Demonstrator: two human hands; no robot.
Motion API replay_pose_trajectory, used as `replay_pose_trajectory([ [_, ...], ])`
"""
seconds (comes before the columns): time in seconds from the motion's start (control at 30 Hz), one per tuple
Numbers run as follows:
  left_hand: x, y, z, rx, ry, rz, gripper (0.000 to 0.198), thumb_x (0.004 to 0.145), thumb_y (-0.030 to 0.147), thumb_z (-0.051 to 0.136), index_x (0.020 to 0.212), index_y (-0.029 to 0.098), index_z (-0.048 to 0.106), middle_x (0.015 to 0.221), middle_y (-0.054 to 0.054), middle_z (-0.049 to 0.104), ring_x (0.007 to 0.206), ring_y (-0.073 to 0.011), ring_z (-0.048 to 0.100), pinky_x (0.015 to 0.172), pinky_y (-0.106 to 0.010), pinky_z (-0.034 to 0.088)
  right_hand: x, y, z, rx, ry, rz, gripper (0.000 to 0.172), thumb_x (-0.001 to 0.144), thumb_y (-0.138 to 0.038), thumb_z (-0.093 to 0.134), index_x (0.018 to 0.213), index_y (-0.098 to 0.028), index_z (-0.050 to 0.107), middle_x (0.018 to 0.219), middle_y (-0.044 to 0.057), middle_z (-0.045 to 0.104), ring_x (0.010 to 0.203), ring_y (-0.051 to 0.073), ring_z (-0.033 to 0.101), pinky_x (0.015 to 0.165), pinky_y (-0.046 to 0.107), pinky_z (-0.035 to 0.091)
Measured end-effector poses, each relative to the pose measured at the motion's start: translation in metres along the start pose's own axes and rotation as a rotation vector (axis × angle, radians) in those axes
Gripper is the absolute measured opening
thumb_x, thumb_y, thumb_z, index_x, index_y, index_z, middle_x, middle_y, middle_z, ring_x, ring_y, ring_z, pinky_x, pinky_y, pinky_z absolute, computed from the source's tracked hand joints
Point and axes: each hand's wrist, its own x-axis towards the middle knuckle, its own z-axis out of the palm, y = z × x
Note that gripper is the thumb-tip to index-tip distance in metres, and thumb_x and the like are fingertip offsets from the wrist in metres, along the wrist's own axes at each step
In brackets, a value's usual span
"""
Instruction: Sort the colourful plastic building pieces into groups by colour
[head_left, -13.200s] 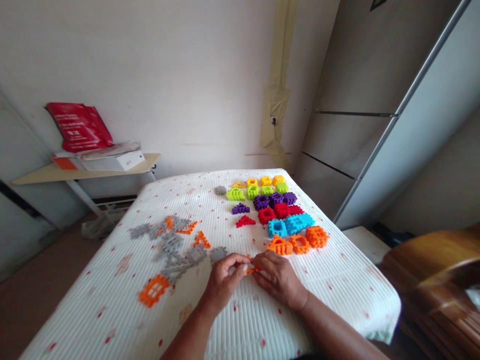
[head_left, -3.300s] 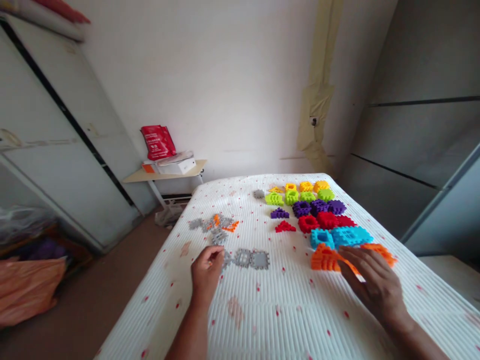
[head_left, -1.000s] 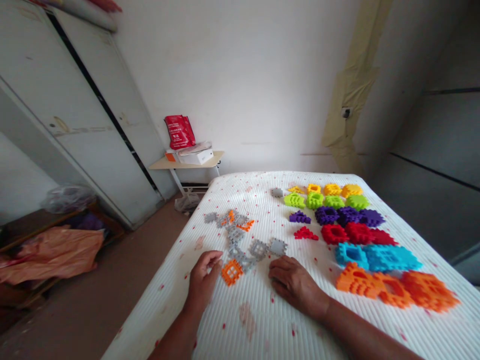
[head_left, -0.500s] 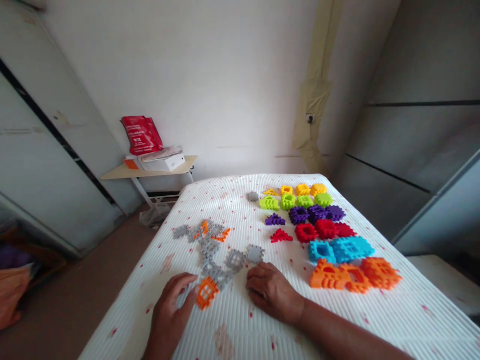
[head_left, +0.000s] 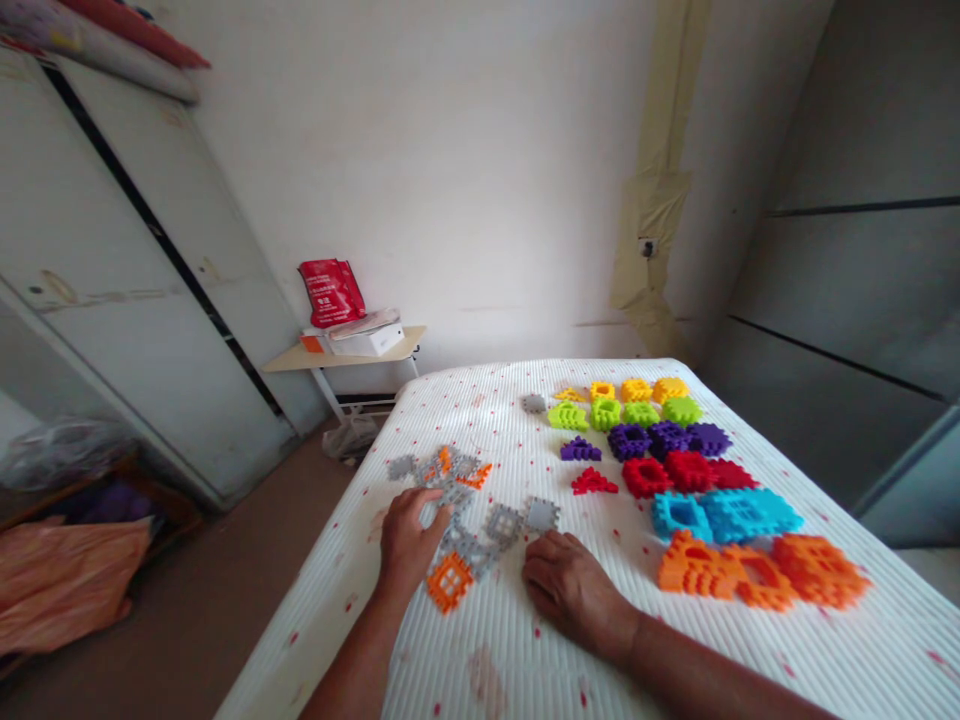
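Observation:
My left hand (head_left: 411, 538) reaches over a loose cluster of grey toothed building panels (head_left: 469, 545), its thumb and fingers apart at the cluster's left side. I cannot tell whether its fingertips touch a panel. Just right of my left wrist lies an orange window panel (head_left: 450, 582), flat against the near end of the cluster. My right hand (head_left: 574, 590) rests on the bed with its fingers curled under. Beyond its knuckles are a grey square panel (head_left: 542, 515) and a grey window panel (head_left: 505, 523). The underside of the right hand is hidden.
Rows of building blocks stand on the right of the bed (head_left: 510, 680): orange (head_left: 694, 565), light blue (head_left: 754, 513), red (head_left: 690, 472), purple (head_left: 667, 438), green (head_left: 641, 413) and yellow (head_left: 636, 390). A small table (head_left: 411, 345) stands by the wall.
My left hand has moved forward from beside the orange window panel to the grey panels. My right hand stays about where it was. The view has turned a little to the left.

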Motion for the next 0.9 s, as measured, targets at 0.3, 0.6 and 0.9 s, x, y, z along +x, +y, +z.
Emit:
replay_pose_trajectory([
  [0.3, 0.012, -0.001, 0.018, 0.242, -0.190, -0.055, 0.035, 0.069, 0.038, 0.060, 0.101, 0.024, 0.064, 0.109, -0.008, 0.064, 0.102, -0.0270, 0.057, 0.085, -0.037, 0.043, 0.000, 0.000, -0.002, -0.023, -0.015, 0.011, 0.016, 0.087, -0.020, 0.048, 0.072, -0.018, 0.053, 0.081, 0.002, 0.057, 0.080, 0.015, 0.048, 0.075, 0.028, 0.034],
  [0.6, 0.005, -0.007, 0.017, 0.095, -0.089, -0.027, 0.034, 0.071, 0.037, 0.054, 0.099, 0.020, 0.065, 0.103, -0.009, 0.066, 0.099, -0.0254, 0.060, 0.089, -0.037, 0.044, -0.001, -0.002, -0.006, -0.033, 0.014, -0.001, 0.015, 0.086, -0.017, 0.047, 0.072, -0.018, 0.054, 0.081, 0.002, 0.059, 0.080, 0.015, 0.050, 0.074, 0.028, 0.037],
  [0.9, -0.005, -0.008, 0.010, -0.023, 0.006, -0.026, 0.034, 0.073, 0.041, 0.054, 0.098, 0.020, 0.064, 0.096, -0.007, 0.067, 0.091, -0.0231, 0.062, 0.085, -0.036, 0.048, -0.007, 0.006, -0.013, -0.144, 0.115, 0.314, 0.031, 0.080, -0.020, 0.055, 0.111, -0.020, 0.057, 0.128, 0.010, 0.049, 0.109, 0.026, 0.044, 0.089, 0.039, 0.038],
])
